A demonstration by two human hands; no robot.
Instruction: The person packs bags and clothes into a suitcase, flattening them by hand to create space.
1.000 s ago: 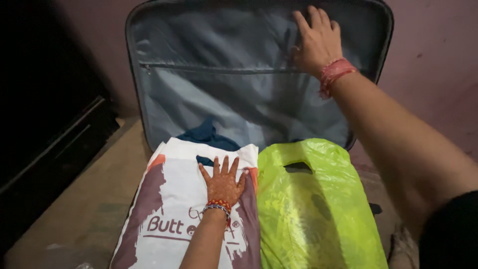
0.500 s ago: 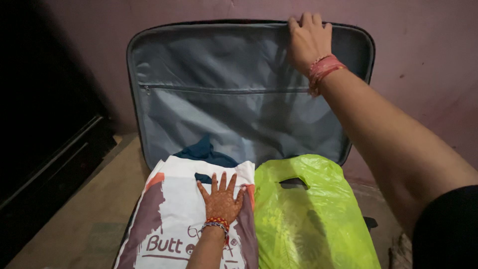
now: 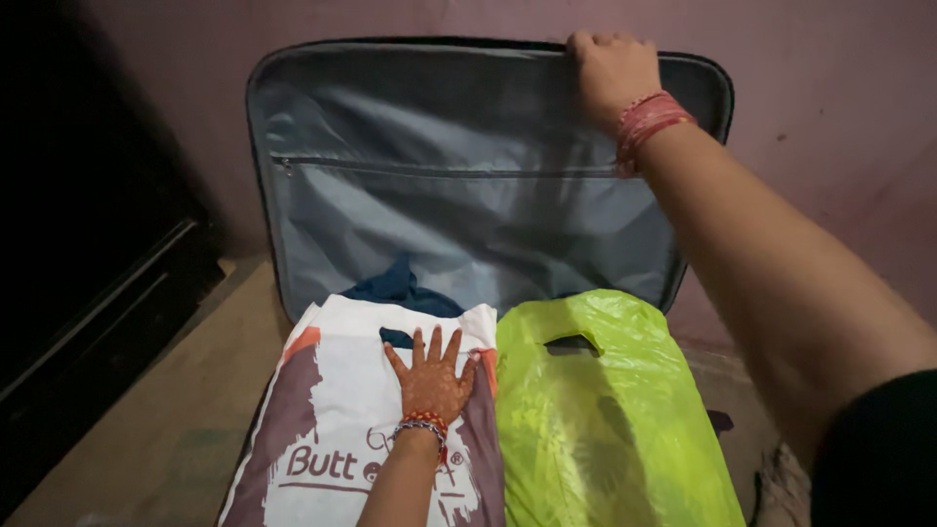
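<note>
An open suitcase stands with its grey-lined lid (image 3: 439, 215) upright against the wall. My right hand (image 3: 610, 73) is at the lid's top rim, fingers curled over the edge. My left hand (image 3: 432, 376) lies flat, fingers spread, on a white and maroon plastic bag (image 3: 332, 410) packed in the case. A bright green plastic bag (image 3: 595, 420) with a cut-out handle lies right beside it, touching. A dark blue cloth (image 3: 395, 285) pokes out behind the white bag.
A zip (image 3: 390, 166) runs across the lid's lining. A pink wall (image 3: 830, 117) is behind the case. A dark door or cabinet (image 3: 88, 254) stands at the left. Brown floor (image 3: 166, 410) shows left of the case.
My right hand slid from the lid's lining up to the top rim and curled its fingers over it. My left hand stayed flat on the white bag.
</note>
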